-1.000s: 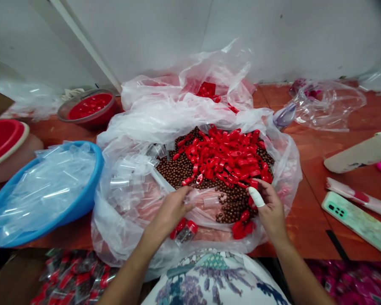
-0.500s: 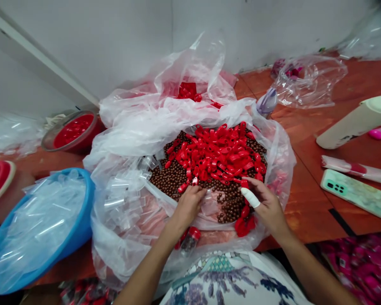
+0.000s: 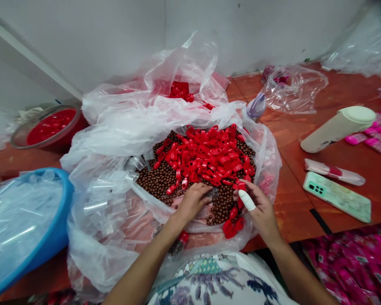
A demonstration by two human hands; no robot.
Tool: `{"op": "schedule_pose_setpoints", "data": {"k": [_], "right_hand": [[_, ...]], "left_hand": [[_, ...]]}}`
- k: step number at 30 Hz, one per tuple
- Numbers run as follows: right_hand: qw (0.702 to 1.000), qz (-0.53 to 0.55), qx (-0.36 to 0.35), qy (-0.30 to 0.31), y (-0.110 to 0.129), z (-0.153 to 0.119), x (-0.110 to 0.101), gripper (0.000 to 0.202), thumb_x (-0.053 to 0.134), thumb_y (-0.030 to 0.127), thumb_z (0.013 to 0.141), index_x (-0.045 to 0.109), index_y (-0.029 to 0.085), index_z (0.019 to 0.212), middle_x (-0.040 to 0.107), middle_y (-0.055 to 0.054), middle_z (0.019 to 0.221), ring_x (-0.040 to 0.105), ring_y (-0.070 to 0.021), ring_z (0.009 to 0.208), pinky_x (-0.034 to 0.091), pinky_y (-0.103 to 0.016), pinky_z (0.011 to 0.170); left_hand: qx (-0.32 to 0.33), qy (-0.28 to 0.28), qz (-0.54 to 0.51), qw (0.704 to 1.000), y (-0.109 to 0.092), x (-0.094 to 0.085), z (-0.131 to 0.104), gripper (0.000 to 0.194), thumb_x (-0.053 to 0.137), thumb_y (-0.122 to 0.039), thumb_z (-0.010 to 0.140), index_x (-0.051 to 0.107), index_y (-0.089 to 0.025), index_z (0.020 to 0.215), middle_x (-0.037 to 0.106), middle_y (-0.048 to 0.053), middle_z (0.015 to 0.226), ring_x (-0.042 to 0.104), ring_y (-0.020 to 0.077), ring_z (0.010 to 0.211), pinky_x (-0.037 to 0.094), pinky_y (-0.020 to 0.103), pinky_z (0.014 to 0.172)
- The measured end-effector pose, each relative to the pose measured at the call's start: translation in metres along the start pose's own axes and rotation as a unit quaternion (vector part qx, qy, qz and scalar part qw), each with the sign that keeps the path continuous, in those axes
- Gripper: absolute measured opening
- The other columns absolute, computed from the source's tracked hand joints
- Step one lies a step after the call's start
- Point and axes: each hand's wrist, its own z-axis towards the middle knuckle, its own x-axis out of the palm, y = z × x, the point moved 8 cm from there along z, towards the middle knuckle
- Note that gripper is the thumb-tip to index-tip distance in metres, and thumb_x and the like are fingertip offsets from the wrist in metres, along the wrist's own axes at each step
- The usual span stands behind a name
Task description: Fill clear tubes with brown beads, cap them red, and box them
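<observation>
An open plastic bag [image 3: 114, 140] holds brown beads [image 3: 160, 180] with a heap of red plastic pieces [image 3: 206, 156] on top. My left hand [image 3: 195, 202] is over the beads at the near side, its fingers curled round a small clear plastic piece [image 3: 213, 193]. My right hand [image 3: 257, 205], with a white cover on one finger, pinches a red piece [image 3: 240, 185] at the right side of the heap. More red pieces [image 3: 232, 226] lie just below it. Clear plastic sleeves [image 3: 109, 199] are spread on the bag's left part.
A blue basin [image 3: 62, 212] of clear sleeves and a bowl [image 3: 20, 135] of red pieces stand at left. At right lie a phone [image 3: 339, 197], a wrapped item [image 3: 336, 171] and a pale flask [image 3: 333, 129]. Pink packets [image 3: 352, 267] fill the lower right.
The view has shifted right, so the items appear further left. My left hand has moved right relative to the bag, with the clear piece now at its fingertips. My right hand keeps its red piece.
</observation>
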Motion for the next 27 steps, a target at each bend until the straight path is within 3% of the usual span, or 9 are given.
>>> {"op": "schedule_pose_setpoints", "data": {"k": [3,10,15,23,25,27], "right_hand": [[1.0,0.004,0.01,-0.001,-0.002,0.0,-0.001,0.048,0.057,0.044,0.081,0.051,0.023,0.123,0.067,-0.007,0.1,0.065,-0.0201,0.079,0.049,-0.024,0.05],[1.0,0.008,-0.011,-0.012,0.001,-0.001,-0.002,0.045,0.058,0.042,0.081,0.05,0.026,0.123,0.065,-0.005,0.106,0.063,-0.0192,0.088,0.052,-0.032,0.076],[1.0,-0.015,-0.018,-0.014,0.0,-0.002,-0.002,0.043,0.056,0.041,0.083,0.05,0.027,0.123,0.064,-0.005,0.105,0.062,-0.0189,0.091,0.049,-0.034,0.081],[0.999,-0.034,-0.01,0.022,-0.004,-0.002,0.009,0.044,0.054,0.043,0.083,0.05,0.025,0.123,0.063,-0.006,0.113,0.059,-0.0215,0.099,0.046,-0.038,0.087],[0.999,-0.036,-0.002,0.033,-0.004,-0.001,0.013,0.045,0.055,0.043,0.083,0.05,0.024,0.123,0.061,-0.007,0.116,0.059,-0.0224,0.101,0.045,-0.039,0.089],[0.998,-0.04,0.005,0.039,-0.004,-0.001,0.016,0.045,0.055,0.043,0.082,0.05,0.024,0.123,0.06,-0.007,0.118,0.058,-0.0228,0.103,0.043,-0.04,0.092]], "left_hand": [[-0.011,-0.014,-0.053,0.998,0.0,0.002,0.001,0.034,0.061,-0.024,0.078,0.062,-0.022,0.111,0.062,0.007,0.106,0.054,0.0207,0.099,0.041,0.034,0.089],[-0.023,-0.063,-0.139,0.988,0.005,0.006,-0.001,0.039,0.068,-0.025,0.072,0.062,-0.022,0.11,0.062,0.005,0.103,0.056,0.02,0.097,0.042,0.032,0.087],[-0.03,-0.079,-0.201,0.976,0.01,0.008,-0.004,0.04,0.071,-0.025,0.069,0.062,-0.02,0.108,0.062,0.004,0.099,0.057,0.0188,0.093,0.043,0.031,0.085],[-0.071,-0.082,-0.391,0.914,0.012,0.014,-0.006,0.046,0.071,-0.019,0.066,0.061,-0.018,0.111,0.062,0.006,0.106,0.06,0.018,0.093,0.046,0.031,0.084],[-0.066,-0.09,-0.399,0.91,0.011,0.009,-0.009,0.047,0.071,-0.018,0.066,0.06,-0.018,0.111,0.06,0.006,0.106,0.059,0.0178,0.093,0.047,0.031,0.083],[-0.068,-0.104,-0.358,0.925,0.012,0.003,-0.014,0.044,0.071,-0.016,0.065,0.062,-0.018,0.108,0.058,0.006,0.104,0.058,0.0179,0.094,0.045,0.031,0.084]]}}
